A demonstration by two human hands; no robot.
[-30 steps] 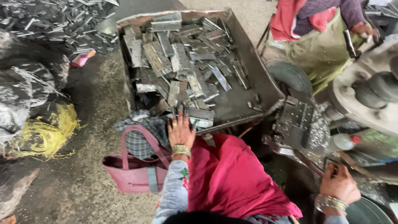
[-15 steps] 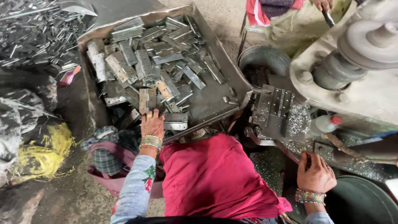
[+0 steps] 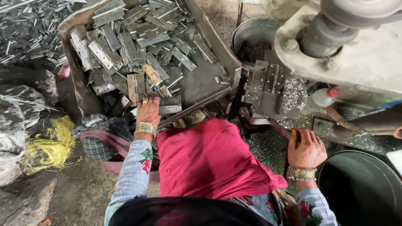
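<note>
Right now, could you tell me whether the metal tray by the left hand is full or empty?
Largely full: the metal tray holds heaped hinge plates.

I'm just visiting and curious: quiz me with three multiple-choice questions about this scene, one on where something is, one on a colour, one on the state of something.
1. Where does the left hand rest?
A. on the near edge of the metal tray of hinge plates
B. inside the dark bucket
C. on the plastic bottle

2. What colour is the cloth over the person's lap?
A. green
B. red-pink
C. white

3. How is the right hand?
A. gripping a hammer overhead
B. low beside the press base, fingers bent, on a dark lever
C. holding the bottle

Answers: 1 A, the fingers lie on plates at the tray's near rim. 2 B, the lap cloth is plainly red-pink. 3 B, the hand sits by the shavings near the machine, well below the bottle.
</note>
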